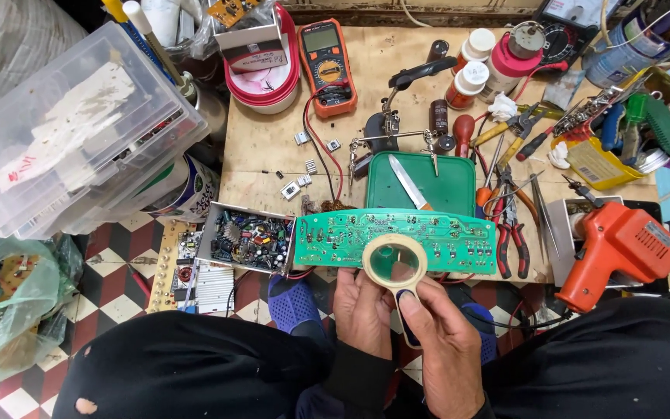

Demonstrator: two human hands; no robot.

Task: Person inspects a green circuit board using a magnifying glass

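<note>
A magnifier (395,264) is gripped by the right hand (442,341), its lens over a green board (350,237) clamped in the left hand (362,310). At three o'clock an orange solder gun (618,252) is laid; at twelve o'clock, on the surface (265,147), a green tray (451,182), then a multimeter (327,66).

Your left hand (362,310) grips the long green circuit board (397,240) from below, while your right hand (443,341) holds a magnifying glass (395,264) over its middle. An orange soldering gun (618,252) lies just right, red pliers (512,240) between them.
</note>
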